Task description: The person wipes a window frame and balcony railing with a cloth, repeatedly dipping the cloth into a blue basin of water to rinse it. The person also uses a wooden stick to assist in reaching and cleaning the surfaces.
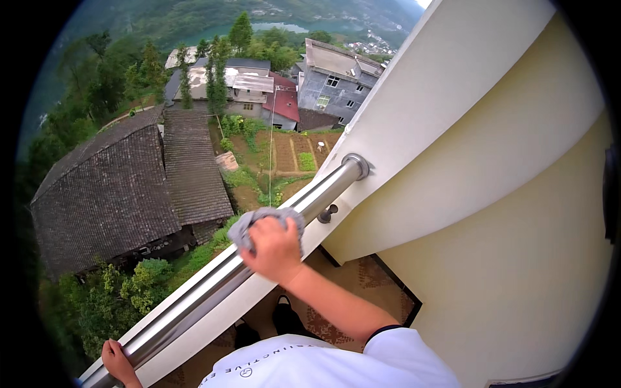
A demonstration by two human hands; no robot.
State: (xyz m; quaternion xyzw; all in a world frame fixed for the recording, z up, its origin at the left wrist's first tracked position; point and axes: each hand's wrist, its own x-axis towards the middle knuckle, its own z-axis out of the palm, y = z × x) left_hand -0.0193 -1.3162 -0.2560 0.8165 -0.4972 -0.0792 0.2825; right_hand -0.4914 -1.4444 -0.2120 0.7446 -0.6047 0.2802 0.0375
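Note:
A polished metal handrail (194,296) runs diagonally along a white balcony ledge (218,303), up to a round flange (356,166) at the wall. My right hand (274,247) grips a crumpled grey cloth (266,218) and presses it on the rail, right of its middle. At the lower left, my left hand (116,361) rests at the rail; its fingers are curled by the metal, and whether they close around it is hard to tell.
A small dark metal fitting (328,213) sits on the ledge below the flange. A cream wall (465,233) rises at the right. Patterned floor tiles (330,325) lie below. Beyond the rail is a long drop to tiled roofs (111,194) and garden plots (291,155).

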